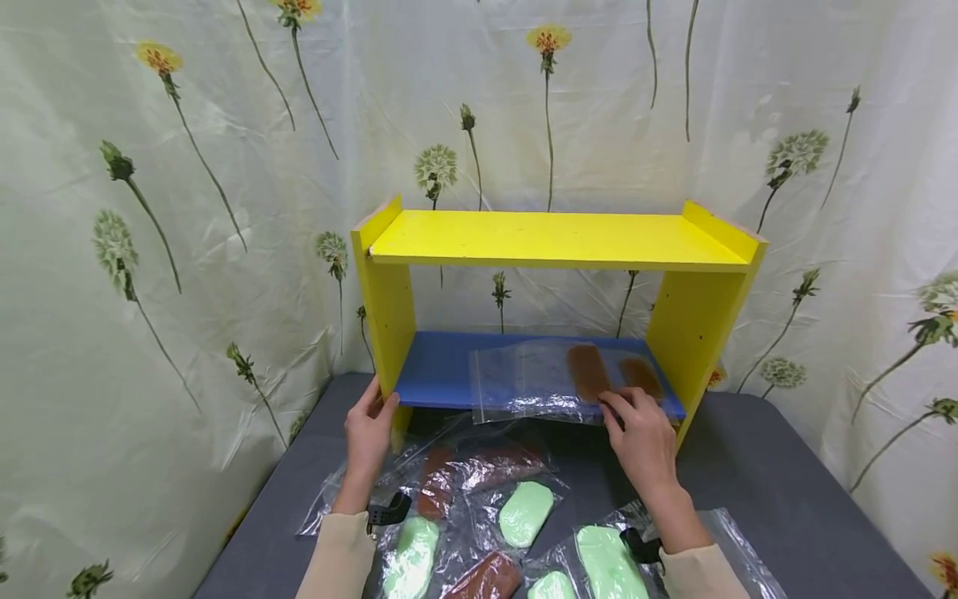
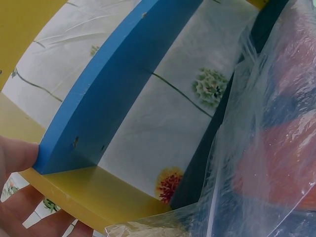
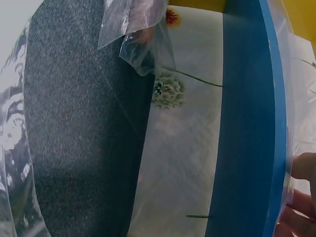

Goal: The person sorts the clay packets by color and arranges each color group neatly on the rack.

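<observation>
A small shelf unit with yellow sides and top [image 1: 554, 237] and a blue lower shelf [image 1: 441, 358] stands on the table. My left hand [image 1: 370, 428] grips its left side panel [image 2: 106, 200], thumb at the blue shelf's front corner and fingers around the outside. On the blue shelf lies a clear plastic bag [image 1: 516, 378] with brown flat pieces [image 1: 587, 370] inside, its front edge hanging over the shelf. My right hand [image 1: 642, 433] holds the bag's front edge near the brown pieces. In the right wrist view, its fingers [image 3: 301, 207] bend against the film at the shelf edge.
In front of the unit, several clear bags with light green pieces [image 1: 526, 513] and reddish-brown pieces [image 1: 490, 576] lie on the dark table [image 1: 778, 466]. Some reach under the blue shelf. A flower-printed curtain [image 1: 479, 108] hangs behind.
</observation>
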A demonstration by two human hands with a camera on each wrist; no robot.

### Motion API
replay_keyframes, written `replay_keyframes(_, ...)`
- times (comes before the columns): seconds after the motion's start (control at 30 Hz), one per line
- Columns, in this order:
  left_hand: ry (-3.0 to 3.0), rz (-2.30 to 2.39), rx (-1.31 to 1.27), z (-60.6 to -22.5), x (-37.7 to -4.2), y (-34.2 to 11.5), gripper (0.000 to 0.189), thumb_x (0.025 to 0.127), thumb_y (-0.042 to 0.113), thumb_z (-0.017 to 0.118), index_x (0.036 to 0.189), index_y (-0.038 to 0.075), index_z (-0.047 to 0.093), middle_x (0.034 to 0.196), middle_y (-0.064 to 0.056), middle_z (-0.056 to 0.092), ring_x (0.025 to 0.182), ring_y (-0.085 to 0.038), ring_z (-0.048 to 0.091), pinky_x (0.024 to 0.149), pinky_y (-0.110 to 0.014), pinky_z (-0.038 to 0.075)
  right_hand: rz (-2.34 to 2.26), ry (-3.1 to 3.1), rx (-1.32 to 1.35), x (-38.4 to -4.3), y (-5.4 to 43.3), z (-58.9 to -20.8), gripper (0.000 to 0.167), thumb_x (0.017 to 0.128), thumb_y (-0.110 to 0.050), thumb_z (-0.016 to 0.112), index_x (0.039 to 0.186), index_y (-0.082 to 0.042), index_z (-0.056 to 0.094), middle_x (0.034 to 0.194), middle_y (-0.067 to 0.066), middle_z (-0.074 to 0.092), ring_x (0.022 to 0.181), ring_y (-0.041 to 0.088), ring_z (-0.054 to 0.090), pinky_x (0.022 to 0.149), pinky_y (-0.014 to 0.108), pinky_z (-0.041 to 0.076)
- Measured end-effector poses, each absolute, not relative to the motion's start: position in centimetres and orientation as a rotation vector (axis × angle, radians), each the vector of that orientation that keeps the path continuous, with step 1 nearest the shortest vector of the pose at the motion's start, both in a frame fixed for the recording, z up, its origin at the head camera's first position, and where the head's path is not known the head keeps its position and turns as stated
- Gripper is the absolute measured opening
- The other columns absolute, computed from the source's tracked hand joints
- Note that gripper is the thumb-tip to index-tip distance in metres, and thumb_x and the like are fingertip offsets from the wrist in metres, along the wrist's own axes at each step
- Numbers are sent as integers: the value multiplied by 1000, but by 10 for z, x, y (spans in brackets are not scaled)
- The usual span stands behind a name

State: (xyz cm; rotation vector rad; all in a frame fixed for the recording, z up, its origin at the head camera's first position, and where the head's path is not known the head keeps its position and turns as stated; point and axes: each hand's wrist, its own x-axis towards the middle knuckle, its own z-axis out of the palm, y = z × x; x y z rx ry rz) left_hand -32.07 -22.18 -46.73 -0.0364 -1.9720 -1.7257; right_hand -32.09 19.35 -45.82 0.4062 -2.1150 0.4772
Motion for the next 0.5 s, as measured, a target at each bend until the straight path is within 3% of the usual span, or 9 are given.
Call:
replay_keyframes(0.27,-1990,-1705,-8,-468,-321,-222,55,101,24,64,152,28,47,147,-6,53,128,-29,55,101,-42,47,475,-2157,442,-321,196,-459,33,81,-8,84,114,-12,79,105,12,65,89,32,59,74,51,50)
replay_keyframes(0.5,-1991,-1723,-22,-463,-319,-220,54,101,19,64,152,23,47,147,-10,52,129,-31,55,102,-42,46,486,-2180,445,-320,198,-456,32,82,-9,82,114,-12,79,106,12,65,91,32,59,75,49,49)
